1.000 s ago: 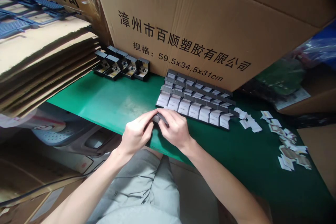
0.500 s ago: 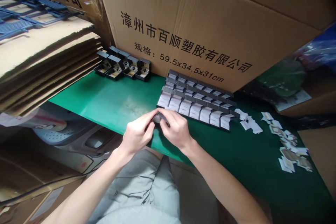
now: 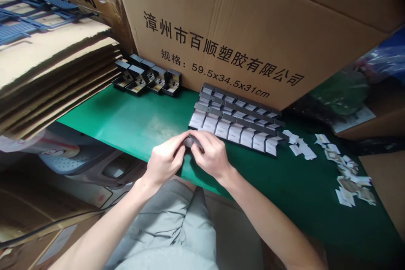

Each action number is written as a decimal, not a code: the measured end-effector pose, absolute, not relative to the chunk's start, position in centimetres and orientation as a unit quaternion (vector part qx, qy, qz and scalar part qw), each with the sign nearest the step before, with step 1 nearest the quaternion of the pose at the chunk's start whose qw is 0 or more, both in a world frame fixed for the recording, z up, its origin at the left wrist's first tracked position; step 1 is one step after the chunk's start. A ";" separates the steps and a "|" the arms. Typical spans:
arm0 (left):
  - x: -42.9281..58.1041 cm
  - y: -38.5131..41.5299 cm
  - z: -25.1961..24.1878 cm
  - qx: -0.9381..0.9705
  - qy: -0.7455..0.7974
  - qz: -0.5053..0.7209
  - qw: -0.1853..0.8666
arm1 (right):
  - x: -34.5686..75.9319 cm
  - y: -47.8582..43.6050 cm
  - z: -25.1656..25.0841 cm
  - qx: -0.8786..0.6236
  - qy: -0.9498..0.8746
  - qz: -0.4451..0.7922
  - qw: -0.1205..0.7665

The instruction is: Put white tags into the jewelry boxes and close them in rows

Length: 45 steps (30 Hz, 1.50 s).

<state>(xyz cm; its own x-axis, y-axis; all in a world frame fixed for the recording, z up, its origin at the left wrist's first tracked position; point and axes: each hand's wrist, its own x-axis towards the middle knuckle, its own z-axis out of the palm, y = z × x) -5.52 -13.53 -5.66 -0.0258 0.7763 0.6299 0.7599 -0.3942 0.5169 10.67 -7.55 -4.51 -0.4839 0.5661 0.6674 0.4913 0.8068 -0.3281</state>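
Observation:
Between my fingers, over the front edge of the green table [image 3: 126, 122], is a small dark box [image 3: 189, 141], mostly hidden by both hands. My left hand [image 3: 166, 156] grips its left side with thumb and fingers. My right hand [image 3: 211, 152] closes round its right side, thumb at the near face. Just beyond my right hand stand rows of open black boxes [image 3: 234, 128] with white inserts in them. Farther back at the left, several open black boxes [image 3: 138, 83] show yellowish and black insides.
A large cardboard carton [image 3: 209, 17] rises behind the boxes. Stacked cardboard sheets [image 3: 57, 71] lie at the left with blue wire racks [image 3: 28, 12] on top. White paper pieces [image 3: 300, 147] and a pile of small packets [image 3: 351, 177] are on the right.
Both hands stay around the small dark box in nearly the same place, with only a slight shift of the fingers. The view has moved very slightly.

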 end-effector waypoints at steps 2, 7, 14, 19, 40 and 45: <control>-5.5 -13.5 -5.7 0.698 0.551 0.457 0.011 | 10.7 -7.6 -4.5 -0.305 -0.859 0.043 0.408; -5.5 -13.5 -5.9 0.695 0.555 0.456 0.015 | 10.7 -7.7 -4.4 -0.310 -0.861 0.042 0.400; -5.4 -13.6 -6.0 0.691 0.565 0.450 0.017 | 10.7 -7.7 -4.4 -0.316 -0.864 0.060 0.387; -5.6 -13.5 -6.0 0.696 0.562 0.447 0.022 | 10.7 -7.7 -4.4 -0.312 -0.863 0.060 0.394; -5.4 -13.3 -5.5 0.657 0.602 0.452 0.039 | 10.6 -7.7 -4.4 -0.296 -0.859 0.152 0.388; -5.3 -13.4 -5.6 0.673 0.583 0.454 0.027 | 10.6 -7.7 -4.4 -0.316 -0.850 0.187 0.378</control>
<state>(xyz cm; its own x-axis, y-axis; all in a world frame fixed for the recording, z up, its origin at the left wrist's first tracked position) -5.31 -13.38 -5.63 -0.0922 0.8091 0.5805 0.7608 -0.3188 0.5652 10.58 -7.74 -4.36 -0.5141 0.6792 0.5238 0.3959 0.7297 -0.5575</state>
